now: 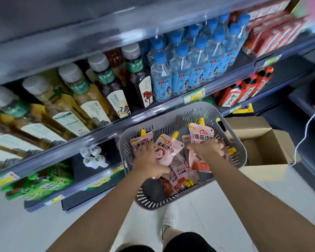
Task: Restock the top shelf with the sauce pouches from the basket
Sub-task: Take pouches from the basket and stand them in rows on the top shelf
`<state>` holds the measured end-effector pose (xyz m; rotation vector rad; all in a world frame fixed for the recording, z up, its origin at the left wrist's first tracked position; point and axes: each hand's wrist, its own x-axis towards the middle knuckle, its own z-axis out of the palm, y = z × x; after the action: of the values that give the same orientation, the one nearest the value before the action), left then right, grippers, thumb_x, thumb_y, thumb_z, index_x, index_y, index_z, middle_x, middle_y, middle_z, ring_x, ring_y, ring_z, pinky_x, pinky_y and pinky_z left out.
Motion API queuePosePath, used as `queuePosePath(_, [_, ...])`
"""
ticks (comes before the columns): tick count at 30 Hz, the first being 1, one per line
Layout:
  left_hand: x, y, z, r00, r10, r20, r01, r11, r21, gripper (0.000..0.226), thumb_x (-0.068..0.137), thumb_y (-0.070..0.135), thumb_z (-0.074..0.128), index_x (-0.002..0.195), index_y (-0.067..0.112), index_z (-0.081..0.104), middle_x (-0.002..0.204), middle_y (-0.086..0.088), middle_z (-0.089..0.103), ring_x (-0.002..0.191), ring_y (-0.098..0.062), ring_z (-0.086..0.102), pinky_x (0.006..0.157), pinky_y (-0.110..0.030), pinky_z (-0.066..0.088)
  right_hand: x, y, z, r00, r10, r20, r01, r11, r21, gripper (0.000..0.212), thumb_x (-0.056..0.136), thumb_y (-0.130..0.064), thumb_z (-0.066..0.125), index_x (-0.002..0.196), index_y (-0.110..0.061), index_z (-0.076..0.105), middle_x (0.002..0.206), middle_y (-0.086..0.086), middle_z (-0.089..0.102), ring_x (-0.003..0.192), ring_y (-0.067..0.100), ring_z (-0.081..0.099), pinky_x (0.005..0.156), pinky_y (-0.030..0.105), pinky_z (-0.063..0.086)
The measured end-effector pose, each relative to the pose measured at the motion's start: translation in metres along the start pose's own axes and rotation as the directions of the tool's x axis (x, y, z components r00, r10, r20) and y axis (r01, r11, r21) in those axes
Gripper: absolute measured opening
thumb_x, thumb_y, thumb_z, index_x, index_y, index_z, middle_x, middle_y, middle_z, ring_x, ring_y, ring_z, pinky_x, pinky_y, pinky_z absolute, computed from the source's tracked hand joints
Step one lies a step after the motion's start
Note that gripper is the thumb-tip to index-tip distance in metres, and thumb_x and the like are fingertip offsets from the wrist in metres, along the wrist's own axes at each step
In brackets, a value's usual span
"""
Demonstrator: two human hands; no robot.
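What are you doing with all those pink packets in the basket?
A person is reaching both hands into a grey slotted plastic basket on the floor by the shop shelves. The left hand presses on the pile of pink sauce pouches with yellow caps, and the right hand grips an upright pouch. Every pouch in view is in the basket; none has been lifted out toward a shelf.
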<state>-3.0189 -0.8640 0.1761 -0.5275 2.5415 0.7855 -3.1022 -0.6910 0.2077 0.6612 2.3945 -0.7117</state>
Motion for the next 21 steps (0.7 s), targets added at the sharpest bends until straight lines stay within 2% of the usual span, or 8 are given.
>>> queuePosePath(5, [-0.045,0.007,-0.055,0.968,0.165,-0.19,-0.159,0.986,0.047,0.108,0.054,0.048,0.08,0.143,0.018,0.027,0.136,-0.006,0.036,0.129,-0.03,0.032,0.105,-0.04,0.034,-0.055,-0.008,-0.015,0.988,-0.083,-0.127,0.088,0.996,0.03,0.112,0.068,-0.052,0.077,0.144,0.002,0.015,0.144,0.02,0.028,0.132,0.036,0.032,0.103,0.042,0.035])
queuePosePath(10, [-0.104,-0.006,-0.121,0.842,0.27,-0.468,-0.251,0.962,0.103,0.11,0.052,0.053,0.078,0.144,0.019,0.028,0.134,-0.005,0.039,0.125,-0.029,0.037,0.101,-0.041,0.038,-0.134,-0.019,-0.02,0.912,-0.337,-0.233,0.327,0.941,-0.082,0.109,0.072,-0.047,0.075,0.147,0.001,0.012,0.149,0.021,0.023,0.138,0.038,0.024,0.106,0.047,0.032])
queuePosePath(12, [-0.131,-0.013,-0.145,0.781,0.257,-0.569,-0.239,0.965,0.109,0.111,0.053,0.054,0.079,0.145,0.019,0.027,0.137,-0.005,0.037,0.126,-0.029,0.036,0.101,-0.04,0.035,-0.165,-0.029,-0.018,0.875,-0.406,-0.263,0.398,0.913,-0.087,0.109,0.069,-0.049,0.076,0.146,0.0,0.016,0.147,0.022,0.026,0.136,0.038,0.026,0.105,0.048,0.034])
queuePosePath(16, [-0.182,-0.035,-0.189,0.654,0.196,-0.73,-0.226,0.972,0.059,0.114,0.052,0.052,0.081,0.146,0.02,0.025,0.137,-0.004,0.038,0.123,-0.027,0.035,0.102,-0.038,0.034,-0.222,-0.054,-0.018,0.825,-0.476,-0.305,0.504,0.864,0.014,0.105,0.067,-0.047,0.079,0.142,-0.001,0.024,0.141,0.022,0.032,0.131,0.039,0.033,0.102,0.047,0.036])
queuePosePath(21, [-0.232,-0.06,-0.236,0.482,0.125,-0.867,-0.3,0.954,-0.03,0.113,0.054,0.048,0.08,0.148,0.022,0.023,0.138,-0.003,0.035,0.127,-0.024,0.03,0.105,-0.038,0.031,-0.281,-0.089,-0.021,0.679,-0.594,-0.43,0.678,0.732,0.06,0.103,0.065,-0.045,0.08,0.142,-0.001,0.027,0.139,0.02,0.036,0.129,0.037,0.034,0.103,0.046,0.034])
